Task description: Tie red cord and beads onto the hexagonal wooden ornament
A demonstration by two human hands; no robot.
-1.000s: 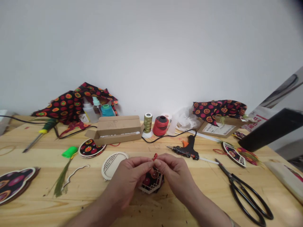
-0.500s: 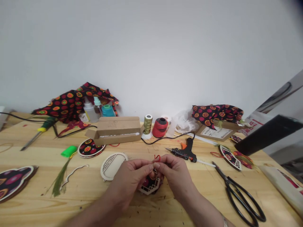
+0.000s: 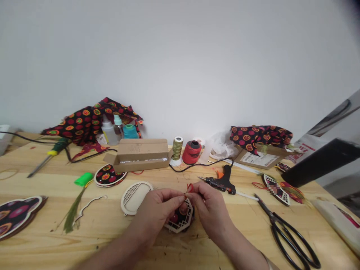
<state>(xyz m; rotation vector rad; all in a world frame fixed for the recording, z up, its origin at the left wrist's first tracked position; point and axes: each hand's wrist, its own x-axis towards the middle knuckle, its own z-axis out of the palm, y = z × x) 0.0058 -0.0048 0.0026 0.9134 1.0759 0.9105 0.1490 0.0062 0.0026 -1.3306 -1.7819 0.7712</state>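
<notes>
Between my hands is an octagonal ornament [image 3: 180,221] with a pale lattice frame over dark patterned fabric. My left hand [image 3: 159,208] pinches its top edge between thumb and forefinger. A small loop of red cord [image 3: 190,187] rises from that spot, and the fingers of my right hand [image 3: 209,204] are closed on it. The fingertips of both hands nearly meet, hiding where the cord joins the frame. Beside my left hand lies a round pale wooden frame [image 3: 125,202] with a lattice along one side.
Black scissors [image 3: 284,232] and a glue gun [image 3: 223,183] lie to the right. Thread spools [image 3: 192,152] and an open cardboard box [image 3: 142,155] stand behind. On the left are a green tassel [image 3: 74,210], a screwdriver [image 3: 47,159] and a fabric-covered piece [image 3: 19,217].
My right hand and the red loop have shifted slightly right, and more of the octagonal ornament shows between my hands. The whole view has moved a little.
</notes>
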